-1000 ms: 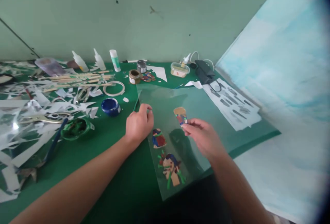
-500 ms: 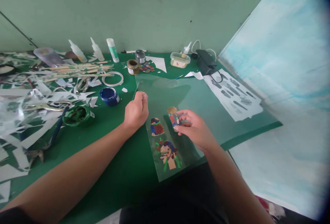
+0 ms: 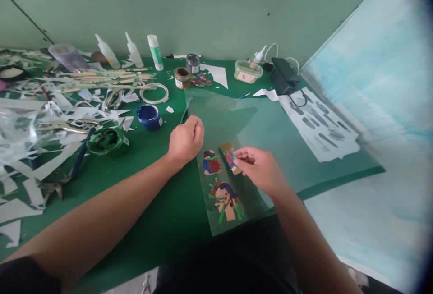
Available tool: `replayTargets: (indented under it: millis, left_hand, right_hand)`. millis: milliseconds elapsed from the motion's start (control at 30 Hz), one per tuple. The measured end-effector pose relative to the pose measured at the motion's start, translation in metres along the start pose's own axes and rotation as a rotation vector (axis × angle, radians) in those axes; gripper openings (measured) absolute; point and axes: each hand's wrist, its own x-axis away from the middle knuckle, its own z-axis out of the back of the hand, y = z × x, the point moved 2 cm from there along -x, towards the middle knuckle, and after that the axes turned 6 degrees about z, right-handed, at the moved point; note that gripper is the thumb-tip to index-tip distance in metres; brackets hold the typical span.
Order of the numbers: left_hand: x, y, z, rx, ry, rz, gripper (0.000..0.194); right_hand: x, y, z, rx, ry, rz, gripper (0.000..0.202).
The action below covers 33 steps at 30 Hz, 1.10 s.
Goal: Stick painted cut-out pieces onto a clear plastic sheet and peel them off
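Note:
My left hand is closed in a fist on the left edge of the clear plastic sheet. A thin green stick, like a brush handle, pokes out beyond the fist; its other end is hidden. The thumb and fingers of my right hand pinch the right edge of a painted cutout with a gold top and red and blue patches. Left of it lies a red and blue cutout. Nearer me is a painted figure cutout with a head shape and green strips.
Paint jars stand at left: blue, green, brown and grey. Paper scraps and pliers crowd the far left. A glue stick, plastic tub, black case and printed sheets lie behind.
The view has shifted slightly. The painted cutout in my right hand has come down toward the plastic sheet, and my right fingers have drawn closer together. My left fist stays closed.

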Motion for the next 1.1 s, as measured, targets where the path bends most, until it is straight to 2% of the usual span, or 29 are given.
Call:
replayTargets:
  millis: [267,600,1100]
  left_hand:
    - [0.001,0.004,0.002,-0.034,-0.039,0.031,0.024]
    - [0.001,0.002,0.001,-0.018,-0.031,0.01,0.023]
    - [0.001,0.004,0.002,-0.055,-0.049,0.016,0.025]
  right_hand:
    - [-0.001,0.001,-0.004,0.043,0.015,-0.012,0.019]
    - [-0.002,-0.004,-0.009,0.144,0.005,0.005,0.019]
    - [-0.001,-0.001,-0.012,0.505,0.019,0.217,0.022]
